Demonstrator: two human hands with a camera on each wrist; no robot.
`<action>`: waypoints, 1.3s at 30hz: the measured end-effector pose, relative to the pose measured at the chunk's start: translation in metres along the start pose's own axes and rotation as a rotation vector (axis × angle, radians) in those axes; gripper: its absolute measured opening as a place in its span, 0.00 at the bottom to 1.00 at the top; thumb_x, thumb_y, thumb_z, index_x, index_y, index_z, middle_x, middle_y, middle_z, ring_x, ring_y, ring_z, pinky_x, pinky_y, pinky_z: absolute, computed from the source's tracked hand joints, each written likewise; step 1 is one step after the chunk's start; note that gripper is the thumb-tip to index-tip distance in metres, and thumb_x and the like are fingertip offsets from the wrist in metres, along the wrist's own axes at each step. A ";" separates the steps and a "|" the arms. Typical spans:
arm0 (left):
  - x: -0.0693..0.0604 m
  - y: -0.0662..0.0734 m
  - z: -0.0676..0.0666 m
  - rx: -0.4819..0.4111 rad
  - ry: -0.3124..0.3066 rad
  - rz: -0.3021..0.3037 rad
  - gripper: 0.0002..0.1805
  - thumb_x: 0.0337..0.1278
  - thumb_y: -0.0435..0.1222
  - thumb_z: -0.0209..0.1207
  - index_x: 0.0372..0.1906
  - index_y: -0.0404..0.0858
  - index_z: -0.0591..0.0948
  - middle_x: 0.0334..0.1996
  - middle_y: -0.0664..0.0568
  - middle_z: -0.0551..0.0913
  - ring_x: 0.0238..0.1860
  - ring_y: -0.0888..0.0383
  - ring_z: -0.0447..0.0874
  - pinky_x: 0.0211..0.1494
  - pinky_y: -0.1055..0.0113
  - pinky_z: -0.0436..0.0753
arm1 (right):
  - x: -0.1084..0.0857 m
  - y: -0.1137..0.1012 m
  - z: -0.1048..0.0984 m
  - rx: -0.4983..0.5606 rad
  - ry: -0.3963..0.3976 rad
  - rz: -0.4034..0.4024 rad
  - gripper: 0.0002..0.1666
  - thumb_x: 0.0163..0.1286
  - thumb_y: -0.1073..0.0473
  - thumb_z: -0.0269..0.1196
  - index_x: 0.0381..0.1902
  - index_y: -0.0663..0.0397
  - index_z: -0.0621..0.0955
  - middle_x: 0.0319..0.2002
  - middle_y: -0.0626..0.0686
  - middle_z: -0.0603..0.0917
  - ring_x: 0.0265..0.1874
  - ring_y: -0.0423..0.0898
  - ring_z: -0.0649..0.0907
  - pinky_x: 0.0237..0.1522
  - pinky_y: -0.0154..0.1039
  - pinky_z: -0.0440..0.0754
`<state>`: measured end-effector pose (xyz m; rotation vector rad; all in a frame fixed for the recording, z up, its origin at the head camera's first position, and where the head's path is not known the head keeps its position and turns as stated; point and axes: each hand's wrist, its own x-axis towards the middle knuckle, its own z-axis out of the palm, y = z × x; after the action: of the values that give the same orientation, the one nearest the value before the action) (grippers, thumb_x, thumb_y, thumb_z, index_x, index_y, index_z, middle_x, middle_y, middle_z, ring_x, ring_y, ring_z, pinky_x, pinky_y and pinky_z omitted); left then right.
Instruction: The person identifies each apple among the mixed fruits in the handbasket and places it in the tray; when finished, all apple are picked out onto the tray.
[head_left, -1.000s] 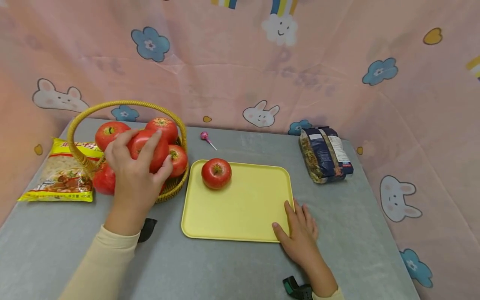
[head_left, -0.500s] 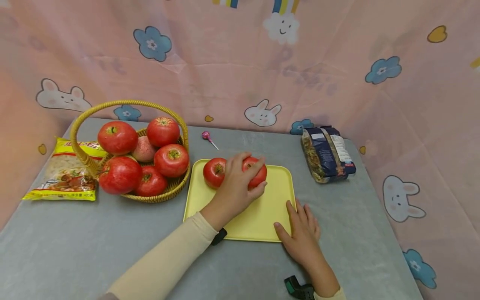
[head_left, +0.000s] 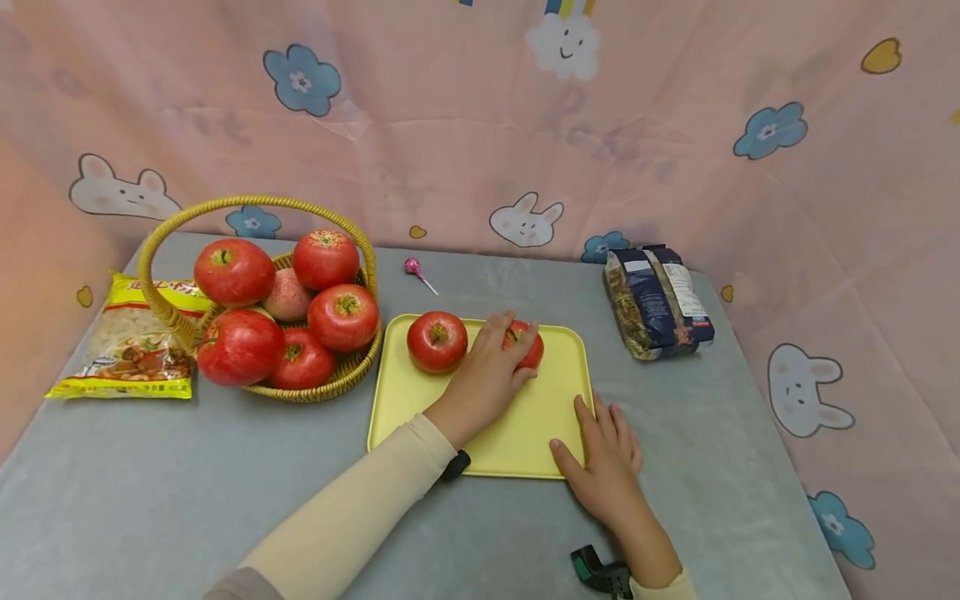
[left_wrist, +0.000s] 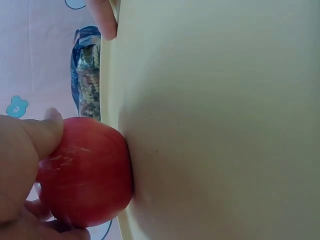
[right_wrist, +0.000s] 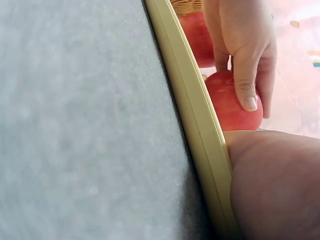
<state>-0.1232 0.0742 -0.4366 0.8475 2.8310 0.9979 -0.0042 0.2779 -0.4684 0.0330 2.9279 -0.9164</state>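
- On the yellow tray (head_left: 517, 442), toward its far edge, sits a red apple (left_wrist: 92, 170).
- The left hand (head_left: 480, 379) has its grip closed round that apple, thumb and fingers on opposite sides.
- To the left, a second apple (head_left: 437, 342) rests on the tray.
- At the tray's near right corner, the right hand (head_left: 600, 462) rests, grip spread.
- A basket (head_left: 341, 382) of apples stands on the tabletop (head_left: 495, 542).

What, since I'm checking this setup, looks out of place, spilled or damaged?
I see no spill or damage. Slightly odd: a lone lollipop lies loose on the table behind the yellow tray, apart from the other food, and one dull pink fruit sits in the basket among shiny red apples.
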 end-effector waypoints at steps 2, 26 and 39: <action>-0.001 0.000 -0.002 0.009 0.015 0.008 0.35 0.74 0.46 0.64 0.81 0.45 0.69 0.82 0.39 0.58 0.82 0.39 0.54 0.78 0.48 0.66 | 0.001 0.000 -0.001 0.001 -0.010 0.006 0.46 0.80 0.42 0.61 0.84 0.60 0.60 0.83 0.67 0.52 0.81 0.71 0.43 0.69 0.78 0.37; -0.073 -0.057 -0.121 -0.149 0.685 -0.279 0.38 0.62 0.42 0.74 0.76 0.43 0.76 0.82 0.41 0.58 0.81 0.39 0.49 0.75 0.31 0.60 | 0.000 0.003 0.000 0.012 -0.009 -0.014 0.46 0.80 0.44 0.61 0.84 0.59 0.59 0.84 0.65 0.50 0.81 0.69 0.42 0.70 0.76 0.36; -0.078 -0.081 -0.115 -0.067 0.508 -0.367 0.41 0.67 0.44 0.70 0.81 0.42 0.68 0.83 0.38 0.52 0.81 0.34 0.45 0.72 0.28 0.62 | 0.000 0.001 0.000 0.013 -0.010 -0.016 0.46 0.80 0.44 0.61 0.84 0.59 0.59 0.84 0.65 0.50 0.81 0.69 0.42 0.70 0.76 0.35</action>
<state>-0.1182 -0.0831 -0.4049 0.0498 3.1464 1.3919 -0.0037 0.2788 -0.4692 0.0055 2.9176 -0.9357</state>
